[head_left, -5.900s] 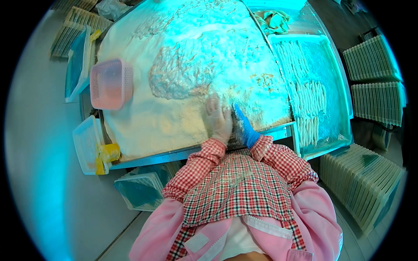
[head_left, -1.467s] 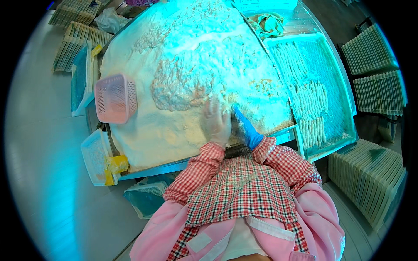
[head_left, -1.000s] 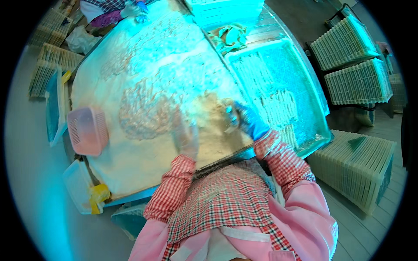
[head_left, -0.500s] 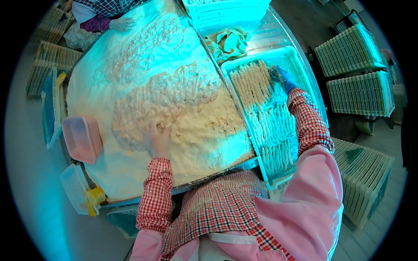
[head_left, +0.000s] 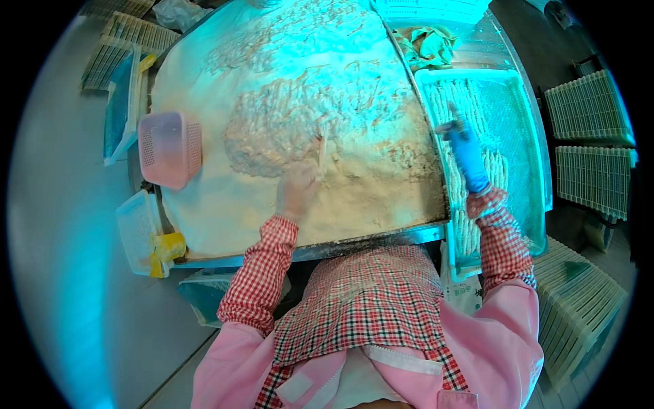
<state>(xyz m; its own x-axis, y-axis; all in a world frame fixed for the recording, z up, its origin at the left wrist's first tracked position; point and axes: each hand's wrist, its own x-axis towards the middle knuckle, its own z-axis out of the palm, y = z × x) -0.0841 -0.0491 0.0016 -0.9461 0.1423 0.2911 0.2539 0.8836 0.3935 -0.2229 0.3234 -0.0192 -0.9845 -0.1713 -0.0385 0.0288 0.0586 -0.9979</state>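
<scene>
Change: half a second ago the left hand (head_left: 296,192) lay flat on the crumb heap (head_left: 300,129); now its fingers are pinched round a pale coated strip (head_left: 322,151), lifted off the heap just above the fingertips. Right hand (head_left: 464,146), blue glove, sat at the tray's far end; now it is mid-tray, fingers closed round another strip (head_left: 451,127), low over the rows. Reads as one strip being laid down while the next is picked up; judgement only.

Left to right:
- far left of the left fingers: blue tub (head_left: 122,112) at desk (head_left: 354,238) edge; pink perforated basket (head_left: 170,148) on the crumbs; clear tub (head_left: 139,232) with a yellow rag (head_left: 165,249) below it
- between the hands: crumb heap, ridged, covers most of the desk
- under the right fingers: white mesh tray (head_left: 524,129), strips in rows (head_left: 492,163), right part bare
- beyond: green cloth (head_left: 429,46)
- right of the right fingers: stacked empty trays (head_left: 589,143); a white bag (head_left: 460,290) under the desk edge, print too small to read
</scene>
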